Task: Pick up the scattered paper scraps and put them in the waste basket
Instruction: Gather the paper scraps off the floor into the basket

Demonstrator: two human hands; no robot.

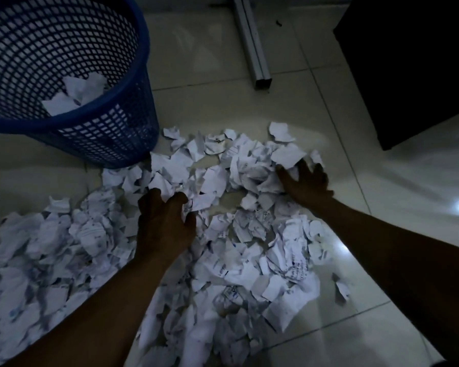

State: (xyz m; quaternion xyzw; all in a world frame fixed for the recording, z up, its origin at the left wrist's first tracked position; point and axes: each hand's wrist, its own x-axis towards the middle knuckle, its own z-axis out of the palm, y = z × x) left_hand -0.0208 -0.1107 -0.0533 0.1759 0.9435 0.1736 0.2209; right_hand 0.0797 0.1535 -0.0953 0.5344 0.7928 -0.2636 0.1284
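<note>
Torn white paper scraps (pixel 217 181) cover the tiled floor in a wide heap from the lower left to the middle. A blue mesh waste basket (pixel 112 128) stands at the upper left, with a few scraps (pixel 74 96) inside. My left hand (pixel 164 221) rests on the pile in the centre, fingers curled down into the scraps. My right hand (pixel 305 181) lies flat with fingers spread against the right edge of a crumpled clump (pixel 252 168). Neither hand has lifted anything off the floor.
A grey metal furniture leg (pixel 255 49) lies along the floor at the top centre. A dark cabinet or desk block (pixel 408 62) fills the upper right. Glossy tiles (pixel 382 207) with light reflections stretch to the right. The scene is dim.
</note>
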